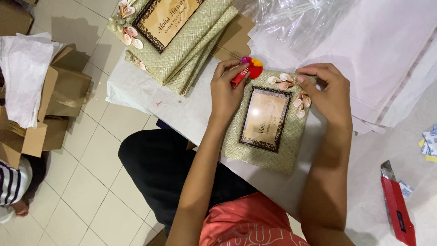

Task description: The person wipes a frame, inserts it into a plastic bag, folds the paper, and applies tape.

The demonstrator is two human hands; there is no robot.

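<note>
- Lower middle of the frame: my knees in dark trousers and an orange shirt hem, tucked under the table point(150, 98) edge, so I sit close over the work.
- Lower right: a red box cutter point(397, 205) lies on the white covering, set well apart from my hands, out of the way but within reach.
- Centre: the woven photo frame point(266, 120) lies flat and face up on the table, slightly tilted, its dark-bordered window towards me. Lying flat keeps it steady while both hands work its top edge.
- My left hand point(226, 93), at the frame's upper left corner, is pinched on a small red, purple and yellow ornament point(248, 69), pressing it against the weave there.
- My right hand point(328, 93), curled at the upper right corner, has its fingertips down beside the shell flowers point(291, 91); whether it grips anything I cannot tell. It seems to brace the frame against sliding.
- Just beyond, upper centre: a stack of like woven frames point(182, 36) with shell trim, piled askew.
- Upper right: clear plastic bags point(291, 27) and white sheets.
- Far left: cardboard boxes point(54, 100) on the tiled floor, and another person's striped sleeve point(11, 182) at lower left.
</note>
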